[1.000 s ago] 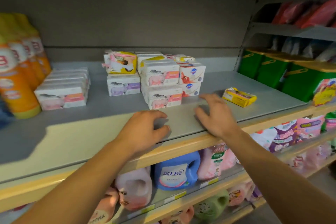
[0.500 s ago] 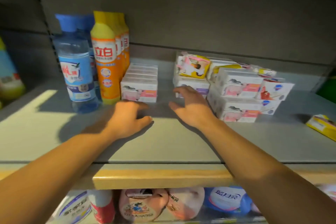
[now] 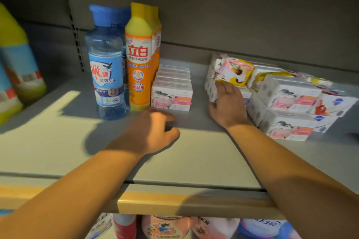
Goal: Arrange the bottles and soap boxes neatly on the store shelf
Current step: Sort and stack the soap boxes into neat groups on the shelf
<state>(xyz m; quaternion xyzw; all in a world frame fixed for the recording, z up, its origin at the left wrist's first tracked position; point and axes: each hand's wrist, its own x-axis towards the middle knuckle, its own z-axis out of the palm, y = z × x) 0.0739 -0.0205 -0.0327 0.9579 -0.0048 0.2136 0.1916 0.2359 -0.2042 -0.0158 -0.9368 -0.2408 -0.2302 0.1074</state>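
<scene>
soap boxes [image 3: 172, 96] are lined in a single row on the grey shelf [image 3: 58, 141], long faces turned to the front, the row running back toward the rear wall. they are white with a sheep picture and a pink band. just left of the row an orange bottle [image 3: 138, 58] with a yellow cap is stood upright, and beside it a clear blue bottle [image 3: 106, 64] with a blue cap. the left hand [image 3: 153, 132] is held just in front of the row, fingers loosely curled, nothing gripped. the right hand [image 3: 228, 104] is laid with straight fingers against a second white box stack [image 3: 210, 83] to the right, topped by a tilted pink and yellow pack [image 3: 234, 72]. further right, more boxes [image 3: 287, 110] are piled two high.
</scene>
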